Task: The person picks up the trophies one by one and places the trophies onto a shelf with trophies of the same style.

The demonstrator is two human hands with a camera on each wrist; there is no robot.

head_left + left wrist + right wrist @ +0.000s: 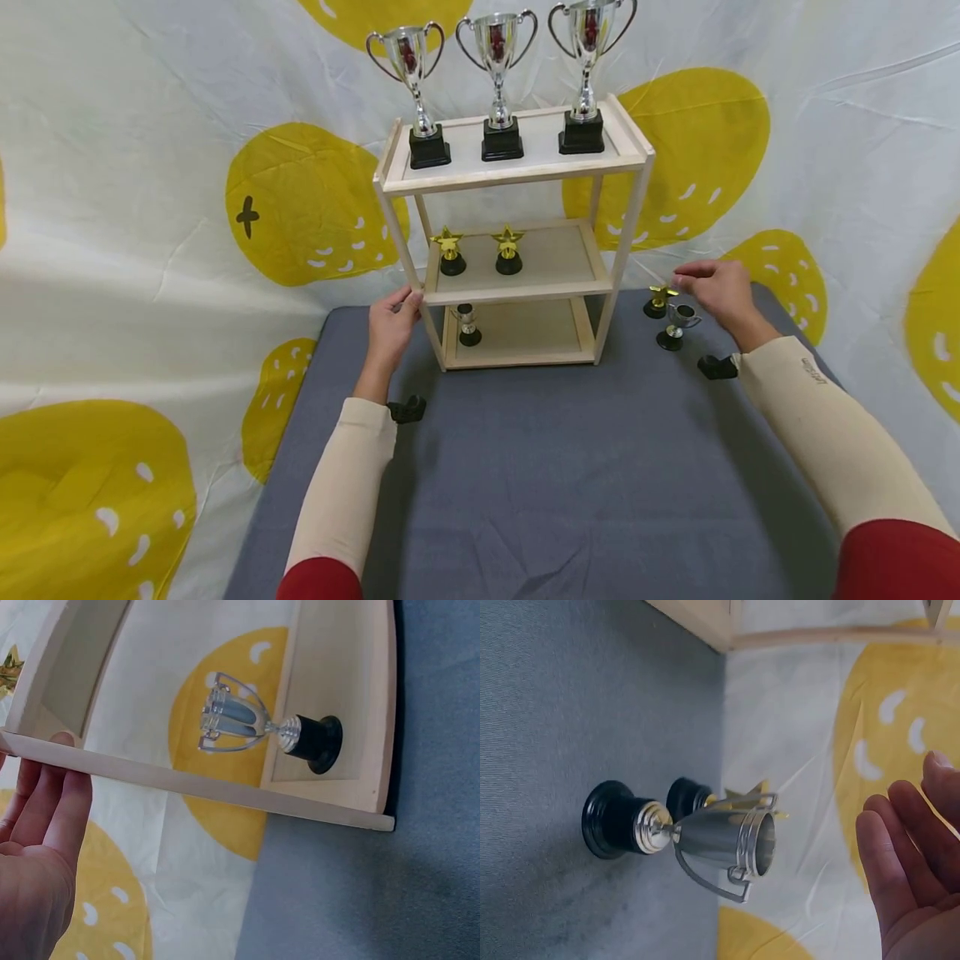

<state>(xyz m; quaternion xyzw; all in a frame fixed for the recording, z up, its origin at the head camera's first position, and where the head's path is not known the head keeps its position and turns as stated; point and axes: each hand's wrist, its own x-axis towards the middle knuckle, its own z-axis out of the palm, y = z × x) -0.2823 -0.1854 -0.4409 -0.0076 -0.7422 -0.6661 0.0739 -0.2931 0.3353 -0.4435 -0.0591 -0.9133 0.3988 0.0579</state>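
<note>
My left hand (392,327) holds the left front post of a pale wooden three-tier shelf (517,295), its fingertips against the wood in the left wrist view. Near that hand, a small silver trophy cup (238,720) with a black base stands on the bottom tier. Over the table's far right, my right hand (720,290) hovers with fingers apart and nothing between them. Just below it are a small gold star trophy (657,302) and a small silver cup (720,836), both upright on the cloth. The cup partly hides the star in the right wrist view.
Three large silver trophy cups (498,83) line the top tier. On the middle tier stand two gold star trophies (508,250). Grey cloth covers the table (540,483). A white curtain (112,208) with yellow fruit shapes hangs close behind the shelf.
</note>
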